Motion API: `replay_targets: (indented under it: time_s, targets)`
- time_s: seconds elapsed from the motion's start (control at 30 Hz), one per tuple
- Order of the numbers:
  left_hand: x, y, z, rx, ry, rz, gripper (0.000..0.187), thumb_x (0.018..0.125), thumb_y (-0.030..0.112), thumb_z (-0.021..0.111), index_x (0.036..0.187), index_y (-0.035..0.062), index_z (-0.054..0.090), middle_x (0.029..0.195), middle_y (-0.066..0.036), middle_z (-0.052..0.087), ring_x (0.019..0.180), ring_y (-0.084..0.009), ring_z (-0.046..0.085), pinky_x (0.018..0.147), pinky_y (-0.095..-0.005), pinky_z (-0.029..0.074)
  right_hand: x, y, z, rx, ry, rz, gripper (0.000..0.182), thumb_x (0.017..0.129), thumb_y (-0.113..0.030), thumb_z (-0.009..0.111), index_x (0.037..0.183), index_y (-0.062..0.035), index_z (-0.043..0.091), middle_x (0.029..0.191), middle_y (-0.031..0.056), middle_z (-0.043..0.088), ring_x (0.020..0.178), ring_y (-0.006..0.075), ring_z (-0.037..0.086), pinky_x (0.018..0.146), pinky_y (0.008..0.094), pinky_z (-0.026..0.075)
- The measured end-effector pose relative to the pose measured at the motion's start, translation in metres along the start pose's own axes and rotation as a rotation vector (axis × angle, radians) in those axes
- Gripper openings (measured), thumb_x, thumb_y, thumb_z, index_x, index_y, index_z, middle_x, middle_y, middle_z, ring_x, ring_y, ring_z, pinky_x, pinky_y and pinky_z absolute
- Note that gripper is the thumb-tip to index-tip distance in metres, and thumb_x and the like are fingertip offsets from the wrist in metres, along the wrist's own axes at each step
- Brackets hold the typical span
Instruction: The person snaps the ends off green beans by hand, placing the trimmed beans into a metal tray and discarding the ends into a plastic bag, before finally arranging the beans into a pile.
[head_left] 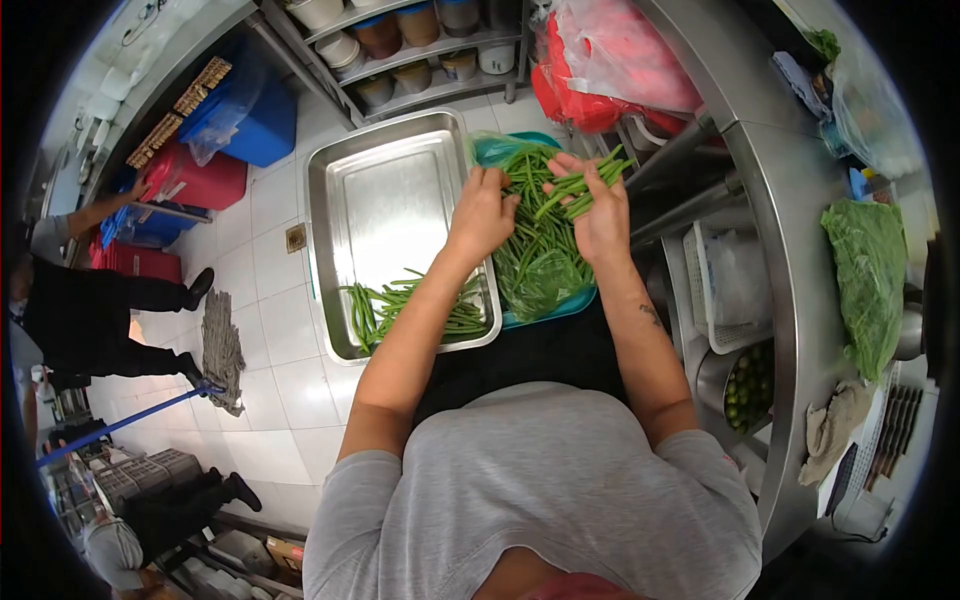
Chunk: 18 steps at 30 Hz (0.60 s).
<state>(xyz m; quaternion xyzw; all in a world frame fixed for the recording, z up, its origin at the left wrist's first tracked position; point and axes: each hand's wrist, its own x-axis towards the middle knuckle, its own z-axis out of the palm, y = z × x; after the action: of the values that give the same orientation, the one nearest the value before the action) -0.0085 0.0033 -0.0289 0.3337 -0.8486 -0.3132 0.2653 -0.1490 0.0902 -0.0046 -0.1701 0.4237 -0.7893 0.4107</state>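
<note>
My right hand [604,208] holds a small bunch of green beans [580,187], the fingers curled round them, above the right side of the bean pile. My left hand [484,212] is at the pile's left edge, its fingers bent together; what they hold, if anything, is hidden. The larger pile of green beans [540,225] lies in a clear plastic bag [545,283] on a teal tray [590,299]. Left of it is a deep metal pan [318,210], with more beans [375,312] at its near end.
A metal counter [775,190] runs along the right, with a green bag [868,285] on it and a white basket [702,290] below. Shelves with containers [418,25] stand ahead. At the left, two people [90,300] [165,515] are near a mop [222,350].
</note>
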Motion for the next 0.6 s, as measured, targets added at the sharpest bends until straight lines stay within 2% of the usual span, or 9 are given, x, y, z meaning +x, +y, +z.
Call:
replay_targets:
  time_s: [0.03,0.07,0.17,0.27,0.33,0.4,0.43,0.5,0.6]
  targets:
    - [0.004,0.008,-0.008,-0.098,0.005,0.037,0.033,0.078,0.016,0.067,0.103,-0.0019,0.055,0.102,-0.021,0.053,0.097,-0.0389,0.053,0.082,-0.0438,0.044,-0.001,0.004,0.000,0.048,-0.019,0.040,0.015,0.099,-0.016,0.043,0.106,-0.0035,0.043,0.118,0.0214,0.055,0.110,0.0293,0.054,0.087,0.0429,0.050]
    - [0.006,0.016,-0.015,-0.031,0.019,0.230,0.042,0.077,0.016,0.067,0.111,-0.0013,0.052,0.104,-0.021,0.053,0.104,-0.0385,0.050,0.087,-0.0443,0.040,-0.003,0.009,0.001,0.096,-0.037,0.080,0.015,0.098,-0.016,0.045,0.107,-0.0047,0.043,0.117,0.0192,0.056,0.109,0.0270,0.055,0.087,0.0398,0.049]
    - [-0.001,0.046,-0.021,-0.025,-0.143,0.245,0.048,0.077,0.012,0.064,0.120,0.0001,0.048,0.113,-0.021,0.052,0.113,-0.0374,0.048,0.092,-0.0393,0.039,-0.012,0.019,0.014,0.148,-0.097,0.198,0.022,0.096,-0.016,0.048,0.112,-0.0022,0.053,0.124,0.0139,0.054,0.114,0.0212,0.052,0.095,0.0348,0.044]
    - [-0.006,0.040,-0.018,-0.005,-0.149,0.210,0.050,0.076,0.008,0.059,0.123,-0.0006,0.045,0.115,-0.025,0.051,0.110,-0.0400,0.050,0.090,-0.0429,0.041,-0.019,0.036,0.017,0.234,-0.132,0.307,0.026,0.096,-0.015,0.047,0.116,-0.0012,0.056,0.120,0.0098,0.057,0.114,0.0175,0.051,0.097,0.0314,0.041]
    - [-0.012,0.036,-0.012,-0.047,-0.111,0.181,0.038,0.077,0.005,0.054,0.114,-0.0031,0.047,0.108,-0.027,0.055,0.102,-0.0442,0.053,0.084,-0.0473,0.042,-0.034,0.038,0.024,0.224,-0.133,0.337,0.029,0.095,-0.017,0.050,0.122,-0.0070,0.046,0.124,0.0067,0.052,0.115,0.0156,0.050,0.097,0.0320,0.040]
    - [-0.017,0.040,-0.025,-0.141,-0.276,-0.087,0.033,0.079,0.004,0.051,0.111,-0.0043,0.046,0.104,-0.028,0.054,0.099,-0.0456,0.053,0.082,-0.0475,0.043,-0.049,0.027,0.026,0.179,-0.226,0.409,0.039,0.094,-0.020,0.054,0.126,-0.0138,0.034,0.126,0.0057,0.047,0.116,0.0168,0.048,0.096,0.0354,0.040]
    - [-0.019,0.039,-0.034,-0.182,-0.356,-0.225,0.031,0.080,0.004,0.049,0.109,-0.0049,0.045,0.103,-0.029,0.054,0.098,-0.0463,0.053,0.082,-0.0477,0.043,-0.053,0.021,0.022,0.058,-0.295,0.441,0.045,0.094,-0.024,0.054,0.131,-0.0121,0.031,0.128,0.0062,0.046,0.119,0.0186,0.046,0.096,0.0372,0.039]
    - [-0.031,0.011,-0.046,-0.126,-0.369,0.007,0.024,0.082,0.003,0.046,0.105,-0.0052,0.045,0.100,-0.031,0.053,0.096,-0.0474,0.052,0.081,-0.0484,0.042,-0.072,0.003,0.013,-0.201,-0.228,0.446,0.046,0.095,-0.026,0.054,0.132,-0.0095,0.033,0.125,0.0072,0.048,0.113,0.0193,0.051,0.093,0.0360,0.042]
    - [-0.044,-0.012,-0.077,0.136,-0.567,-0.066,0.024,0.081,0.003,0.048,0.103,-0.0044,0.044,0.099,-0.029,0.054,0.094,-0.0467,0.053,0.080,-0.0490,0.042,-0.096,-0.020,-0.053,-0.626,-0.379,0.331,0.040,0.096,-0.026,0.054,0.128,-0.0065,0.043,0.119,0.0073,0.053,0.103,0.0169,0.056,0.087,0.0331,0.046]
